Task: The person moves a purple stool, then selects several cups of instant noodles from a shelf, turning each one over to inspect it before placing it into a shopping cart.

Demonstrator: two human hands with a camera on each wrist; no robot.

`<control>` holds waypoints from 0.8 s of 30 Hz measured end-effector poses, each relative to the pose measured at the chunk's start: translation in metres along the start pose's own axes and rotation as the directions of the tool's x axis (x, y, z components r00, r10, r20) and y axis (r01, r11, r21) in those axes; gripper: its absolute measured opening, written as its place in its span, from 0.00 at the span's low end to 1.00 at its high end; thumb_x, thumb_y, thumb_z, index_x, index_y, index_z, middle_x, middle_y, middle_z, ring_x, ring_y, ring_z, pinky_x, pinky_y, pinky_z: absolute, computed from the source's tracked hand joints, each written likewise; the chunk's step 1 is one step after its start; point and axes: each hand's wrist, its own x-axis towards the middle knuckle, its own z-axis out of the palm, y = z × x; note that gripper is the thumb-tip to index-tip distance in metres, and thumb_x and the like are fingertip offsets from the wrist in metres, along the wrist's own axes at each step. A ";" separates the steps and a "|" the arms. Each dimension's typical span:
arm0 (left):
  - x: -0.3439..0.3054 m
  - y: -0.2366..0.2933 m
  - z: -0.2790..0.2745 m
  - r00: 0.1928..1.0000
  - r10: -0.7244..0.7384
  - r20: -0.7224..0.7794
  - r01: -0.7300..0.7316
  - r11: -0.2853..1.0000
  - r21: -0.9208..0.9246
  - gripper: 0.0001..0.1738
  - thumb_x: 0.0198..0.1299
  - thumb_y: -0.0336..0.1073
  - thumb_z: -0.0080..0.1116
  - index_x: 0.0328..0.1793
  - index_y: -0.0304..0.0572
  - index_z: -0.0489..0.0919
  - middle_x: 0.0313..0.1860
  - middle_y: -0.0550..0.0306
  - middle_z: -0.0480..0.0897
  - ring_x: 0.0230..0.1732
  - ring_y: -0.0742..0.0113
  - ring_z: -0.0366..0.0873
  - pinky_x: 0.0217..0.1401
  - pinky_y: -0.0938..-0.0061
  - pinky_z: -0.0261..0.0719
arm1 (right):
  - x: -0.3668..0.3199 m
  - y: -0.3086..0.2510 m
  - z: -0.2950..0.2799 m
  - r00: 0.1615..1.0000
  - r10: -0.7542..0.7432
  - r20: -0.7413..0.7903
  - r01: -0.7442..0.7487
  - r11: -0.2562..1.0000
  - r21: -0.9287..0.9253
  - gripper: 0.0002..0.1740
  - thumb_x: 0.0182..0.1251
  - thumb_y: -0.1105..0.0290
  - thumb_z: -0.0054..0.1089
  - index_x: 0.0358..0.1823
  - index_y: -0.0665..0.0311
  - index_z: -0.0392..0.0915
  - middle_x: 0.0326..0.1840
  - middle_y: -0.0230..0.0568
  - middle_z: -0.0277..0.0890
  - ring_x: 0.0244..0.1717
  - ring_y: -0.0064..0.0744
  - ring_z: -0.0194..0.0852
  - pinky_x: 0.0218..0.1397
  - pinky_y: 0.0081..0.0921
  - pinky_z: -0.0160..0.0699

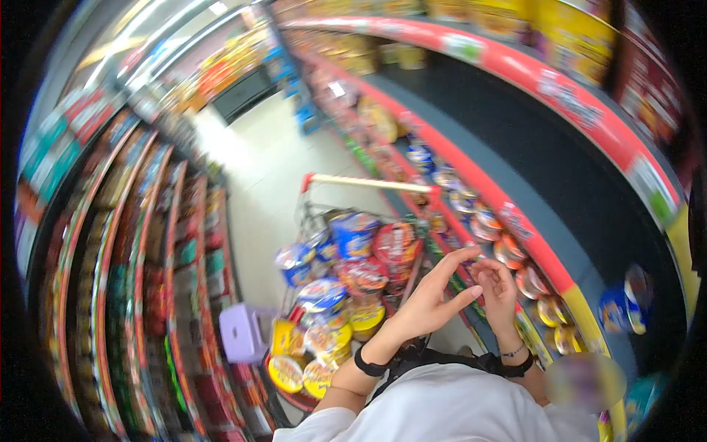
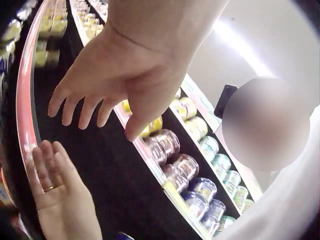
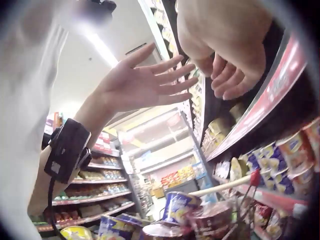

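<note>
My left hand is held up in front of my body with its fingers extended and nothing in it. Close beside it is my right hand, its fingers loosely bent, also holding nothing. In the left wrist view the left hand spreads its fingers downward, and the right hand, with a ring on one finger, faces it across a gap. Just left of the hands in the head view stands a shopping cart with a pale handle, heaped with blue, red and yellow instant noodle tubs.
On the right runs a dark shelf with a red front edge; a blue tub stands on it. Rows of noodle tubs fill the shelf below. Across the aisle are stocked shelves and a purple stool. Pale floor stretches ahead.
</note>
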 end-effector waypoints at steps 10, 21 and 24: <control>0.068 0.023 0.159 0.883 0.134 0.449 -0.037 0.976 -0.217 0.32 0.63 0.29 0.57 0.72 0.38 0.61 0.72 0.48 0.63 0.74 0.59 0.58 0.76 0.62 0.54 | -0.097 -0.096 -0.129 0.357 -0.841 -0.406 0.123 0.473 -0.872 0.11 0.62 0.77 0.58 0.46 0.68 0.73 0.55 0.48 0.63 0.55 0.36 0.63 0.58 0.33 0.65; 0.104 0.009 0.258 0.877 0.275 0.395 -0.149 0.935 -0.321 0.49 0.62 0.32 0.61 0.80 0.45 0.38 0.76 0.34 0.52 0.78 0.49 0.48 0.77 0.50 0.46 | -0.118 -0.122 -0.227 0.675 -0.469 -0.569 0.046 0.797 -0.603 0.50 0.57 0.70 0.69 0.76 0.65 0.46 0.74 0.52 0.54 0.72 0.43 0.57 0.74 0.41 0.54; 0.103 0.022 0.250 0.894 0.259 0.365 -0.177 0.953 -0.245 0.53 0.58 0.31 0.65 0.80 0.45 0.38 0.75 0.37 0.54 0.77 0.51 0.51 0.77 0.53 0.46 | -0.115 -0.127 -0.231 0.707 -0.407 -0.578 0.101 0.867 -0.488 0.49 0.56 0.72 0.69 0.76 0.65 0.48 0.72 0.50 0.57 0.70 0.40 0.60 0.71 0.38 0.60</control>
